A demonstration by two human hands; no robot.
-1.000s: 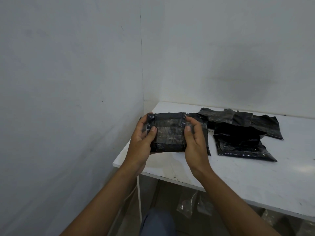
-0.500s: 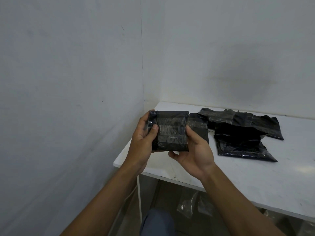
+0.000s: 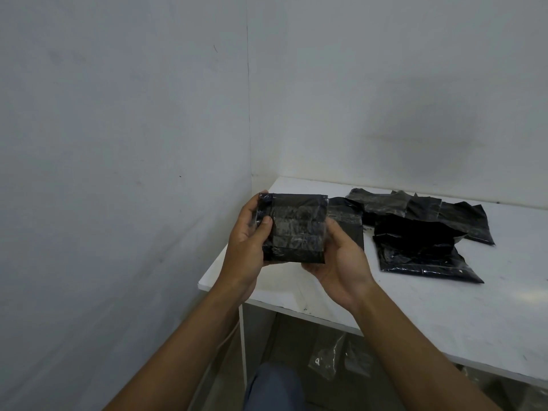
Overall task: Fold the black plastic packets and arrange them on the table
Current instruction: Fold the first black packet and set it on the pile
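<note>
Item under work: folded black plastic packet (image 3: pixel 296 229), squarish, several layers thick, held in air over the near-left corner of the white tabletop (image 3: pixel 415 315), not touching it.

Hands: left hand (image 3: pixel 246 241) clamps the packet's left edge, thumb across the front face, fingers wrapped behind. Probable reason: pins the layers so the fold doesn't spring open. Right hand (image 3: pixel 341 262) is palm-up under the lower right corner, thumb against the right edge; its fingers are hidden behind the packet, so it reads as a supporting pinch.

Other stock: one flat black packet (image 3: pixel 347 215) lies on the tabletop just behind the held one. A loose heap of black plastic packets (image 3: pixel 421 232), overlapping and crumpled, sits to the right toward the back wall; apparently unfolded backlog.

Edges/clearance: grey wall (image 3: pixel 118 203) is close on the left, so little room that side. Bare surface in front of and right of the heap gives room for set-down. Near edge is close; a packet placed there could slide off.

Below: clear plastic bags (image 3: pixel 335 360) on the floor.
</note>
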